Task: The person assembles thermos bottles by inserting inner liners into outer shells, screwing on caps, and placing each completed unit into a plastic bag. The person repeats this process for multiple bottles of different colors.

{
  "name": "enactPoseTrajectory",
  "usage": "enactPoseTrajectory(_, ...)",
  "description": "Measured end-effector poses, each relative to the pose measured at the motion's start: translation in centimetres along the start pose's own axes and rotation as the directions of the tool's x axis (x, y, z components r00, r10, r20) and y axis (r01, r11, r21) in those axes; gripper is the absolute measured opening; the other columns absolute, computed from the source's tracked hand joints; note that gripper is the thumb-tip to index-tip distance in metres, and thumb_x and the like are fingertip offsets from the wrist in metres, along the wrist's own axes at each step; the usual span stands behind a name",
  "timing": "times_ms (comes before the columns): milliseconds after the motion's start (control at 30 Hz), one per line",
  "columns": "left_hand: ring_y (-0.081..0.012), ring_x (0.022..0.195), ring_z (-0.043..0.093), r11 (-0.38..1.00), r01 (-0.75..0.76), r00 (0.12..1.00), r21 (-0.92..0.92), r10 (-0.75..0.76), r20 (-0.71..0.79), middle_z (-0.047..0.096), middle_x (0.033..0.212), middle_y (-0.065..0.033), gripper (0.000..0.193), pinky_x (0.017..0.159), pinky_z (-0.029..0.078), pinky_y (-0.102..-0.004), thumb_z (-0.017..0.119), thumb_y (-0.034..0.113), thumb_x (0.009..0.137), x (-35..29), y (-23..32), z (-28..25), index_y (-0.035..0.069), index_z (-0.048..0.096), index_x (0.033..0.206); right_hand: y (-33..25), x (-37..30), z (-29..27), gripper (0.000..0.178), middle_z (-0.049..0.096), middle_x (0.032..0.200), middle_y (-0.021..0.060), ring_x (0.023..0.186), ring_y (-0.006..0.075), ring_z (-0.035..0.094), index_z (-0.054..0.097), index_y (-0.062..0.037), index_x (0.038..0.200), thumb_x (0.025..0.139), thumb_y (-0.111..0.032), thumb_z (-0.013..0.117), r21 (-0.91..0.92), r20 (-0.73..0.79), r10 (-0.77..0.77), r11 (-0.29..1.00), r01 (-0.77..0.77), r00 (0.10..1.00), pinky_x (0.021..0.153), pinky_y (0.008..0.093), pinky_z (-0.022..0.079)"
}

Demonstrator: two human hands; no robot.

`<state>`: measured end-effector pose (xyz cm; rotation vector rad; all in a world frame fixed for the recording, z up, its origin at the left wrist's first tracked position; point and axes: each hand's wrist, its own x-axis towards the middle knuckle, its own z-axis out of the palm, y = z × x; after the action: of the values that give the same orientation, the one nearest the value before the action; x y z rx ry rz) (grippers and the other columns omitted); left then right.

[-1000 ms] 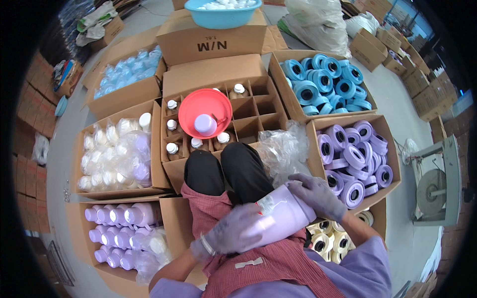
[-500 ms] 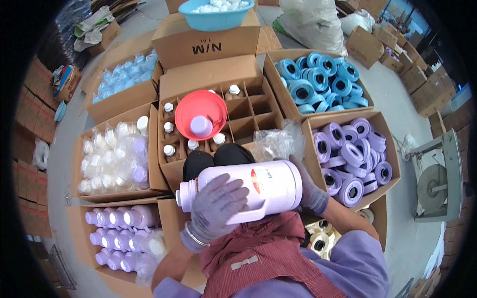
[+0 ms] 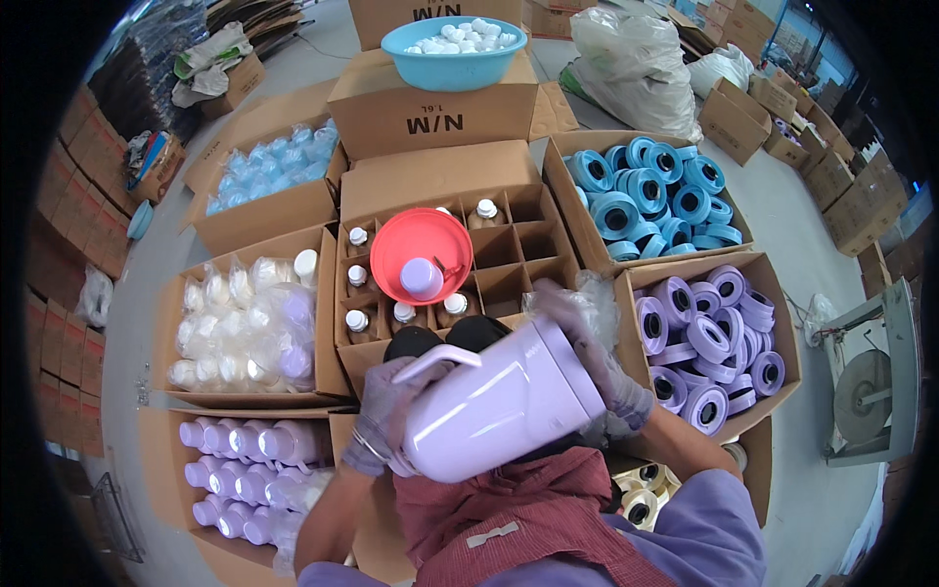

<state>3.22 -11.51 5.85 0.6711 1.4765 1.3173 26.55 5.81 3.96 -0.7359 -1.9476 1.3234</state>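
A lilac vacuum flask (image 3: pixel 504 401) with a side handle lies tilted across my lap, its wide base toward the upper right. My left hand (image 3: pixel 383 409), in a grey glove, is closed around the flask's narrower end, beside the handle; some of its fingers are hidden behind the body. At the base end is my gloved right hand (image 3: pixel 602 367), its palm along the rim and its fingertips blurred. Just beyond the flask, a red dish (image 3: pixel 416 245) holding a lilac cup (image 3: pixel 422 279) rests on a divided carton.
The divided carton (image 3: pixel 543 240) holds several white-capped bottles. Around it stand boxes of blue rings (image 3: pixel 646 191), lilac rings (image 3: pixel 709 328), bagged white cups (image 3: pixel 230 303) and lilac flasks (image 3: pixel 245 479). A blue basin (image 3: pixel 450 68) of white pieces sits at the back.
The flask has been turned over: its label has gone from view and the handle now points away from me. My left hand has shifted from its side to its narrower end.
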Motion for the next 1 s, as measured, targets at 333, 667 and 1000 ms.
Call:
enactPoseTrajectory(333,-0.01,0.088,0.068,0.999,-0.039,0.991,0.016,0.04,-0.124,0.074,0.093,-0.0061,0.017,0.08,0.055,-0.0265,0.072,0.008,0.087,0.2,2.3,-2.0,0.001,0.075,0.102,-0.1,3.9,1.5,0.049,0.047,0.147,0.0134,0.129,0.0263,0.05,0.047,-0.0036,0.14,0.103,-0.035,0.045,-0.209,0.059,-0.423,0.88,0.426,0.904,0.11,0.0366,0.039)
enactPoseTrajectory(667,-0.0248,0.102,0.069,0.645,-0.543,0.705,0.538,0.698,-0.126,0.073,0.102,-0.0134,0.028,0.098,0.05,-0.0385,0.068,-0.003,0.072,-0.4,1.6,-3.5,-0.005,0.071,0.1,-0.7,7.2,5.7,0.055,0.048,0.128,0.007,0.121,0.0157,0.046,0.042,-0.0044,0.138,0.095,-0.038,0.051,0.556,0.334,0.116,0.778,-0.294,0.936,0.106,0.0315,0.036)
enactPoseTrajectory(1000,-0.0201,0.086,0.071,0.815,-0.221,0.714,0.535,0.509,-0.481,0.074,0.091,-0.0084,0.018,0.079,0.054,-0.0309,0.07,0.001,0.081,-0.5,0.5,-9.6,-0.003,0.073,0.098,-1.0,12.5,11.4,0.049,0.039,0.144,0.0104,0.138,0.0242,0.036,0.046,-0.0088,0.139,0.092,-0.021,0.054,0.521,0.534,-0.165,0.836,-0.169,0.829,0.116,0.0378,0.026)
